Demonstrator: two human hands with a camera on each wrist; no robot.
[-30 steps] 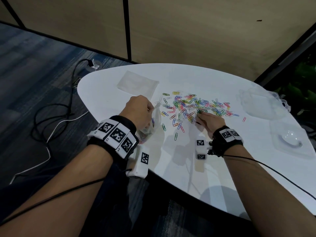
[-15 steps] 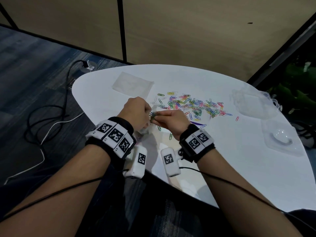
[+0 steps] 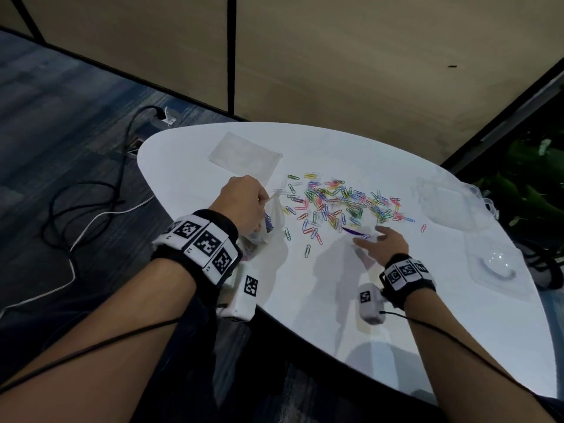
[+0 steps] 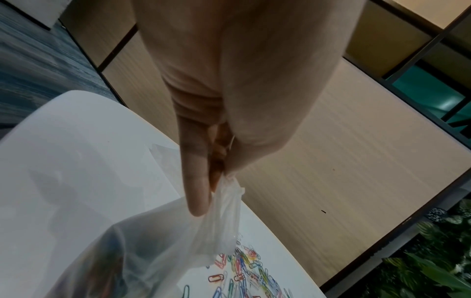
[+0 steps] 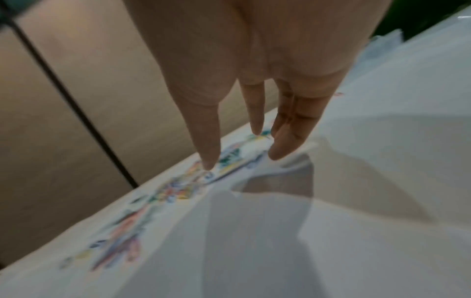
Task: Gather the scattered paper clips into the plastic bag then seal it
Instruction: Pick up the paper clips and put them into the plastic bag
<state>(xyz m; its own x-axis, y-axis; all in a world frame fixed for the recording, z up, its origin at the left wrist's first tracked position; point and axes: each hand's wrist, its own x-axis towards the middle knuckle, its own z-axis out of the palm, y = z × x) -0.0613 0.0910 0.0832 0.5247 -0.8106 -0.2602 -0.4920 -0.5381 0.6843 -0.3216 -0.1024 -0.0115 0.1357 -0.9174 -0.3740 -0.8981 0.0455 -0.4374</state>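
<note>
- The white table [image 3: 396,315] carries the whole scene, with the paper clips [image 3: 338,203] spread in a band running left to right across its middle
- The plastic bag [image 3: 271,221] is held at the left end of this band; its mouth is pinched by the curled left hand [image 3: 244,206]
- The right hand [image 3: 384,242] is seen just beside the near edge of the band, fingers [image 5: 209,141] straight and apart, nothing held; it is judged the nearer hand for the next pick

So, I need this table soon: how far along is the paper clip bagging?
Early. Done: a few clips show inside the clear plastic bag, its rim pinched by the left hand. In hand: the open right hand reaches for the scattered coloured paper clips. Left: most clips, then sealing.
</note>
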